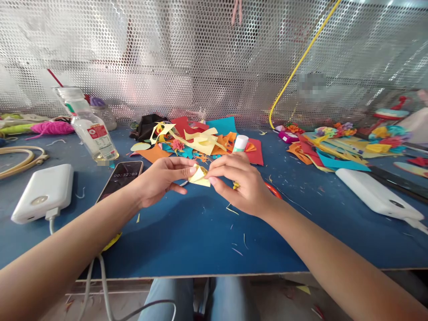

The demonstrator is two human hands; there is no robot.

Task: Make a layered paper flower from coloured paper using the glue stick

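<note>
Leftward, one power bank point(47, 189), one labelled bottle point(95, 133), one phone point(126, 173). Left hand point(167, 178), fingers half spread, pinches one folded yellow paper point(199, 176) above table point(200, 236); right hand point(239, 180), nearly closed, pinches its right edge, partly blocking one white-capped tube point(240, 143); second power bank point(377, 194) rightmost.

To my left I see a bottle point(98, 135), pink yarn point(55, 127), a coiled cord point(42, 157), a white power bank point(47, 189) and a phone point(123, 176); to my right, another power bank point(376, 194). A yellow cable point(302, 59) slants across a metal screen point(197, 67).
</note>
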